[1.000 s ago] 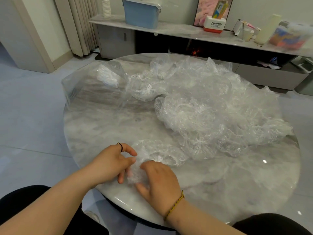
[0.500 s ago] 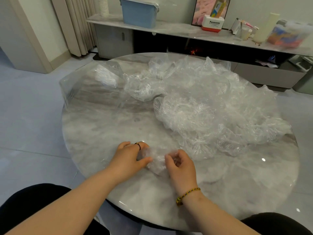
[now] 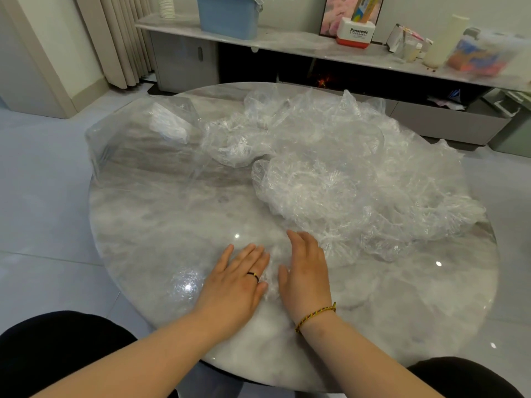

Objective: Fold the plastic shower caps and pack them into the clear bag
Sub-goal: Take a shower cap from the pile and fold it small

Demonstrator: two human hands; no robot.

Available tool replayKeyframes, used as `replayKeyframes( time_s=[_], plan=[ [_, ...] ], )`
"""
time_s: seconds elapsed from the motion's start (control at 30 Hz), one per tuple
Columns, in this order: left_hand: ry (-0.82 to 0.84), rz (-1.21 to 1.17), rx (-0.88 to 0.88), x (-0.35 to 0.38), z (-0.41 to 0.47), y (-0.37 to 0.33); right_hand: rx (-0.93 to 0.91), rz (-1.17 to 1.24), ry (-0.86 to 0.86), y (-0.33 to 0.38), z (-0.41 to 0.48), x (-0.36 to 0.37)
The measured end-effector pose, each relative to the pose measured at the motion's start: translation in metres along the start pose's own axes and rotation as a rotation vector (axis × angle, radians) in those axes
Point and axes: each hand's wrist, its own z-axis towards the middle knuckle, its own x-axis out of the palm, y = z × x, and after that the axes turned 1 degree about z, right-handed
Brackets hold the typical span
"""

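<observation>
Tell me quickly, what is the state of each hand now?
Left hand: open, fingers straight, flat on the cap.
Right hand: open, fingers straight, against the same cap.

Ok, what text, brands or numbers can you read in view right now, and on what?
"Panasonic": on the white box with a red base on the long marble shelf.
Small line under it: too small to read.
Tall yellow carton by the box: print blurred, unreadable.

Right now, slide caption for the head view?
Left hand and right hand press a shower cap flat on the marble table, near the heap of caps and the clear bag.
</observation>
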Motion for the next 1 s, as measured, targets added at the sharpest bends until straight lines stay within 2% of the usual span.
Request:
replayKeyframes(
  time_s=[0.07,0.17,0.33,0.4,0.47,0.57,0.63,0.7,0.8,0.87,1.0],
  plan=[
    [0.077,-0.005,-0.023,0.002,0.0,0.002,-0.134,-0.052,-0.062,-0.004,0.0,0.008],
    [0.124,-0.001,-0.041,0.0,0.001,0.002,-0.306,-0.132,0.001,-0.001,-0.003,0.013],
    [0.267,0.017,-0.031,-0.004,-0.001,0.002,-0.193,-0.222,0.34,-0.003,-0.001,0.011],
    [0.285,0.045,-0.037,-0.004,-0.001,0.001,-0.149,-0.234,0.371,-0.001,-0.001,0.006],
    [0.296,0.037,-0.033,-0.005,-0.001,0.001,-0.124,-0.227,0.323,-0.002,0.0,0.005],
    [0.294,0.042,-0.001,-0.002,-0.003,0.002,-0.038,-0.249,0.377,0.002,0.004,0.002],
    [0.314,0.021,-0.006,-0.001,-0.005,0.003,-0.054,-0.26,0.402,0.001,0.002,0.005],
    [0.323,-0.019,-0.035,-0.002,0.0,0.006,-0.071,-0.215,0.377,-0.002,0.001,0.007],
    [0.133,-0.178,-0.166,-0.017,0.009,0.009,-0.078,-0.052,0.226,-0.004,0.003,-0.001],
    [0.106,-0.286,-0.244,-0.022,0.018,0.015,-0.053,0.05,0.2,-0.004,0.007,-0.002],
    [0.2,-0.412,-0.382,-0.027,0.026,0.022,-0.031,0.262,0.183,0.0,0.005,0.003]
  ],
)
